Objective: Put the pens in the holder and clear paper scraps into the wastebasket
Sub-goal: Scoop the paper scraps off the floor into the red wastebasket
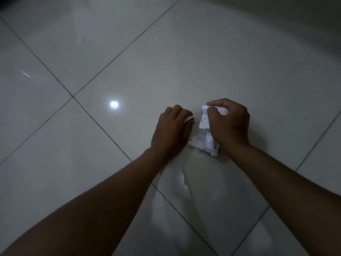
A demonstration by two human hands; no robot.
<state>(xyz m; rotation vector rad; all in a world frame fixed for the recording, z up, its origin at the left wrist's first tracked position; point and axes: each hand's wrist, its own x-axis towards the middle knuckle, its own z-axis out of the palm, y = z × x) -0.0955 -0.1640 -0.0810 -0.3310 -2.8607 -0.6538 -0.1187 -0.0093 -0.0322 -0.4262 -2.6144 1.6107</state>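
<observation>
floor: pale glossy tiles (88, 52), dark grout lines, a lamp glare spot left of the hands; dim room.
left hand: left hand (171, 130) down at the floor, knuckles up, fingers curled.
left grip: clenched on a small white scrap (190, 119); only its edge peeks out at the fingertips, rest hidden under the hand.
loose scrap: flat torn piece (196, 140) lying on the floor between the two hands, partly under the wad; faint print on it, unreadable.
paper wad: crumpled white paper wad (205, 121) bunched upright, lower end touching or just above the floor, can't tell which.
right hand: right hand (229, 124) wrapped over the wad from the right.
right grip: fingers and thumb curled tight round the wad, top of the paper sticking out past the fingers.
progress: scraps being gathered off the floor, judged mid-way through the paper half; nothing binned as far as shown.
left to do: pick up the flat piece, carry all of it to the wastebasket; wastebasket, pens and holder not in view, so pen half can't be judged.
</observation>
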